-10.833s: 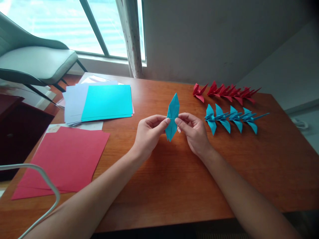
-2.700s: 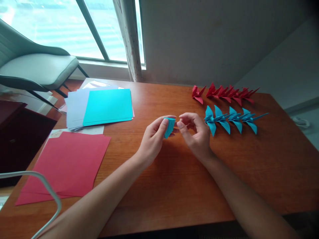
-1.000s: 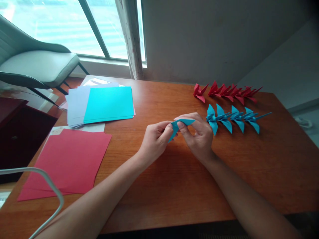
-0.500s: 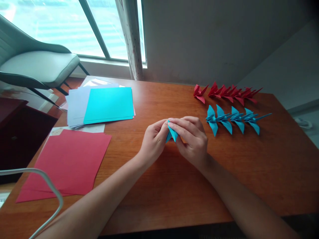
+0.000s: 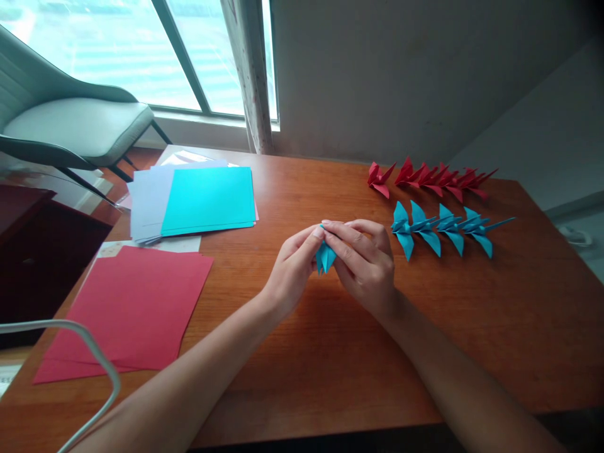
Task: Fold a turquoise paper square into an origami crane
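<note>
A small blue folded paper piece (image 5: 325, 257) is pinched between both my hands just above the wooden table (image 5: 330, 352). My left hand (image 5: 293, 269) grips it from the left with thumb and fingers closed. My right hand (image 5: 365, 264) covers its top and right side, fingers pressed along it. Most of the piece is hidden under my fingers. To the right lies a row of finished blue paper cranes (image 5: 441, 228), and behind them a row of red paper cranes (image 5: 431, 176).
A stack of turquoise (image 5: 210, 198) and pale lilac sheets (image 5: 146, 201) lies at the table's back left, red sheets (image 5: 127, 308) in front of them. A grey chair (image 5: 70, 129) stands by the window. A white curved tube (image 5: 94, 371) crosses the lower left.
The long blue piece held upright earlier has been folded down much smaller. Since half a second ago both hands stay pinched on it, with the fingers pressing a little lower.
</note>
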Demonstrator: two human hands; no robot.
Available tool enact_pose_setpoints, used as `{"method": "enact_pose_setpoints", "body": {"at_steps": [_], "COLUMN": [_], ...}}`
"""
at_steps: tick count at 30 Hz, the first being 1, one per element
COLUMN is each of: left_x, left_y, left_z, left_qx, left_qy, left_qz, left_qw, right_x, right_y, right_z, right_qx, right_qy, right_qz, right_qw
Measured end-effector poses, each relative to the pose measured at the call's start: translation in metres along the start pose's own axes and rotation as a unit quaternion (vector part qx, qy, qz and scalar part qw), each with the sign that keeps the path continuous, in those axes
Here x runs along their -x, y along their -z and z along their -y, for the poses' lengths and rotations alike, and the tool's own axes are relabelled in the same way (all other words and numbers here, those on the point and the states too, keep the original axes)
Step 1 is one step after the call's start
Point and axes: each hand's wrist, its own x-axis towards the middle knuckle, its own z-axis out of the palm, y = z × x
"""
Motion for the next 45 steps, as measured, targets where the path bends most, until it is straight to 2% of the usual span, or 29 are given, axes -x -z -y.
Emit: {"method": "enact_pose_setpoints", "body": {"at_steps": [7,11,15,22,29,32,34,36,38,43,45], "left_x": [0.001,0.002,0.001,0.001,0.000,-0.001,-0.001,-0.001,-0.001,0.001,0.001], "left_y": [-0.003,-0.004,-0.004,0.000,-0.001,0.001,0.002,0.003,0.004,0.003,0.003], "left_z": [-0.004,-0.006,-0.007,-0.007,-0.006,-0.005,-0.004,-0.002,0.000,0.004,0.004], "left_qx": [0.020,0.026,0.043,0.067,0.049,0.055,0.054,0.037,0.007,-0.085,-0.112], "left_qy": [-0.003,0.003,0.004,0.024,0.021,0.018,0.017,0.010,-0.013,-0.087,-0.102], "left_qz": [0.018,0.017,0.022,0.058,0.052,0.058,0.062,0.066,0.071,0.066,0.070], "left_qw": [1.000,1.000,0.999,0.996,0.997,0.997,0.996,0.997,0.997,0.990,0.986], "right_x": [-0.001,-0.001,-0.001,-0.003,-0.006,-0.010,-0.012,-0.012,-0.010,-0.008,-0.009], "right_y": [0.003,0.008,0.009,0.002,0.004,0.007,0.008,0.006,0.002,-0.004,-0.004], "right_z": [0.000,0.002,0.004,0.005,0.006,0.005,0.004,0.001,-0.002,-0.001,0.001], "right_qx": [-0.009,-0.052,-0.048,-0.026,-0.048,-0.083,-0.102,-0.138,-0.214,-0.430,-0.465], "right_qy": [0.011,-0.002,-0.014,-0.034,-0.045,-0.077,-0.131,-0.200,-0.263,-0.377,-0.392], "right_qz": [0.021,0.051,0.065,0.032,0.039,0.017,-0.006,-0.018,-0.014,0.021,0.010], "right_qw": [1.000,0.997,0.997,0.999,0.997,0.993,0.986,0.970,0.941,0.820,0.794]}}
